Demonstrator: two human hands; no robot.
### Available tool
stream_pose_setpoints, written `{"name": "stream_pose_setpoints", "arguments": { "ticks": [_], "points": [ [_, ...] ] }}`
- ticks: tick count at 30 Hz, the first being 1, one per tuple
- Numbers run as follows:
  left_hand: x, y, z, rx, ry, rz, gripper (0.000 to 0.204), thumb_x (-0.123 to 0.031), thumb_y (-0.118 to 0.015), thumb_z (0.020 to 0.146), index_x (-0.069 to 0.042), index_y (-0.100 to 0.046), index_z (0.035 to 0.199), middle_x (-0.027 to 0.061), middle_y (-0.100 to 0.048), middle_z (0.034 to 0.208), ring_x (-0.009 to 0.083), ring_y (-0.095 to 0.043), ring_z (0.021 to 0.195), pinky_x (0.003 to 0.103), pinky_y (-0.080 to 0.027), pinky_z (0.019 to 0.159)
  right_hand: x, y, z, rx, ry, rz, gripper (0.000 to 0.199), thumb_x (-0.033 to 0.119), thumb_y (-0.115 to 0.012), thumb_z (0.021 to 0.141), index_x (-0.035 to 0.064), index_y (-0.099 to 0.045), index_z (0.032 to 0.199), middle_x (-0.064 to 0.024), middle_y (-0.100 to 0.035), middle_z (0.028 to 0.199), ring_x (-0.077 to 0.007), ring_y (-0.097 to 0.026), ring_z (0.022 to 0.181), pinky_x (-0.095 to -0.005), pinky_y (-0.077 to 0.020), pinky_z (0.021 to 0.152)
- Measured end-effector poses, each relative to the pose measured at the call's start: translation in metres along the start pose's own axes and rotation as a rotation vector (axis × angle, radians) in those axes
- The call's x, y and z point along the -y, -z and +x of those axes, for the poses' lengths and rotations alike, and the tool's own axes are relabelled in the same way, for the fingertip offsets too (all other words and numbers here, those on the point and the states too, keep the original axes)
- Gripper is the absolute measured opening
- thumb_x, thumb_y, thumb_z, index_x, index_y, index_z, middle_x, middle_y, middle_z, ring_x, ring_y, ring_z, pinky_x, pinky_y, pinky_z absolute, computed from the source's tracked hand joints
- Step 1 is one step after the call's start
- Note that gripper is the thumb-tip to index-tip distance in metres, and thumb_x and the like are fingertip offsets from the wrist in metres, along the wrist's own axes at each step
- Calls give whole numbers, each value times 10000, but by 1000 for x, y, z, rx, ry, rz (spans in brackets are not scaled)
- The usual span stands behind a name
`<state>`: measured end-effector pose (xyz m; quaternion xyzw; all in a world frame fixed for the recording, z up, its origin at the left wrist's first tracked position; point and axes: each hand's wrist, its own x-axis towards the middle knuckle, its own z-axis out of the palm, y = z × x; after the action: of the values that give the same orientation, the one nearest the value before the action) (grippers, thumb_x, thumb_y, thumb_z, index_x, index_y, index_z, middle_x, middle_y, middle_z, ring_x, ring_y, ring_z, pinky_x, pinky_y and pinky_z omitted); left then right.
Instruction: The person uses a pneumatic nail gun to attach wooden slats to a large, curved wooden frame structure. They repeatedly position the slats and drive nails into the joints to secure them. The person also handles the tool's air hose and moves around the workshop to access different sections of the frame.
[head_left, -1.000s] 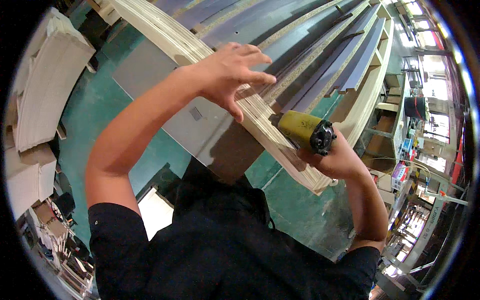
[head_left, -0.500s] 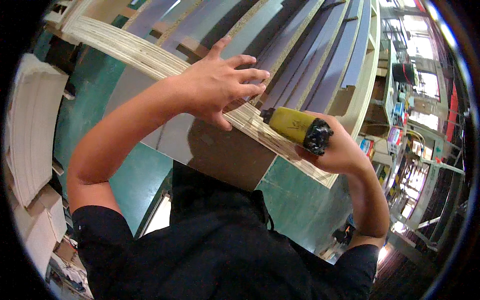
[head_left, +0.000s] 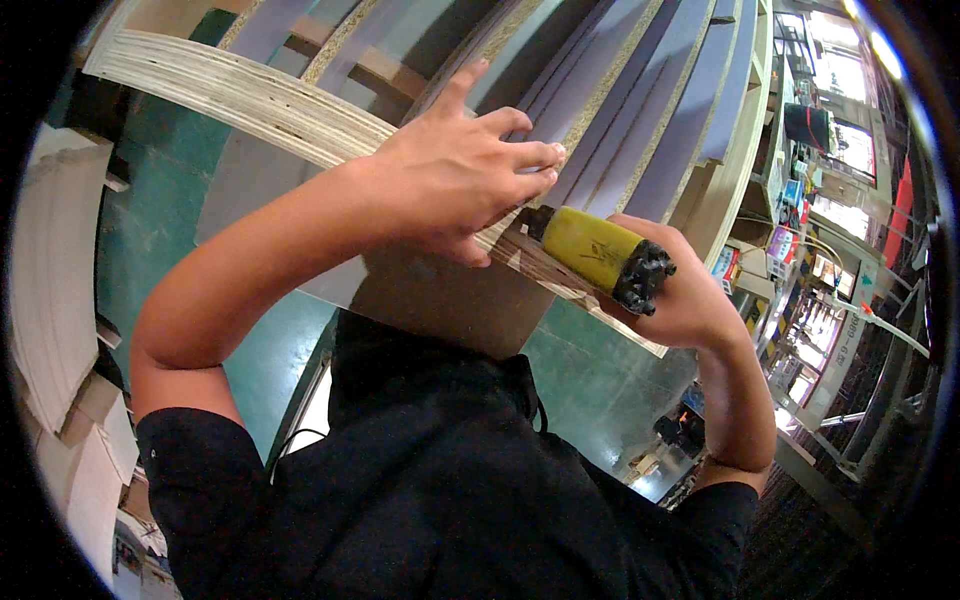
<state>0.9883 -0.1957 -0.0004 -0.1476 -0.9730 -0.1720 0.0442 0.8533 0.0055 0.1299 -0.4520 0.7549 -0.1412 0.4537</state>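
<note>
My left hand (head_left: 455, 180) rests across the pale layered plywood edge (head_left: 290, 112) of a large slatted wooden frame, its fingers spread over the inner side and the thumb on the near side. Just to its right, my right hand (head_left: 690, 290) is wrapped around a yellow nail gun (head_left: 592, 246) with a black nose and a black, rough-looking rear end. The nose lies close to the plywood edge, near my left fingertips; whether it touches the wood cannot be made out. The tool's handle is mostly hidden by the tool and my hand.
Grey-purple boards (head_left: 640, 110) with raw chipboard edges run away from me inside the frame. A grey panel (head_left: 440, 300) sits below the near edge. Stacked pale boards (head_left: 60, 290) stand at the left. Shelves with coloured boxes (head_left: 785, 245) and a hose (head_left: 880, 322) are at the right.
My left hand has shifted slightly right along the plywood edge, closer to the nail gun. The nail gun has hardly moved. The whole view has tilted a little.
</note>
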Motion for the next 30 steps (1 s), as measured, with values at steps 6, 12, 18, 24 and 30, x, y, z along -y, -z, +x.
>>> {"name": "stream_pose_setpoints", "arguments": {
  "ticks": [6,12,18,24,30],
  "points": [
    [-2,-2,0,-6,3,0,939,-570,-871,595,-205,-573,1407,-40,-491,1523,223,-464,1392,705,-104,1186,3,-2,-2,-56,13,-12,319,79,-733,752,6,-628,1044,-168,-652,910,-310,-667,863,-381,-517,786],
    [-1,-1,0,-5,6,-8,932,-548,-880,597,-203,-571,1407,-38,-487,1531,223,-458,1400,695,-104,1192,12,-1,-5,-80,6,-52,310,75,-727,760,10,-627,1046,-157,-658,892,-312,-671,848,-376,-522,789],
    [-1,1,0,4,16,-7,962,-544,-892,579,-202,-562,1414,-35,-479,1541,229,-457,1406,694,-105,1192,10,-3,-7,-76,-7,-19,330,72,-726,761,11,-633,1071,-171,-669,926,-312,-678,890,-371,-523,815],
    [-2,1,1,14,15,-14,979,-551,-890,578,-199,-550,1425,-32,-472,1545,240,-449,1413,699,-102,1191,4,-4,-9,-56,-12,-46,366,67,-729,754,8,-632,1101,-180,-675,961,-321,-677,923,-381,-520,845],
    [6,6,-5,-48,-26,-76,1029,-509,-919,542,-165,-532,1431,35,-454,1555,287,-409,1440,662,-148,1200,14,0,-13,-89,-104,30,365,68,-747,761,0,-633,1101,-159,-690,967,-249,-671,918,-365,-521,846]
  ]
}}
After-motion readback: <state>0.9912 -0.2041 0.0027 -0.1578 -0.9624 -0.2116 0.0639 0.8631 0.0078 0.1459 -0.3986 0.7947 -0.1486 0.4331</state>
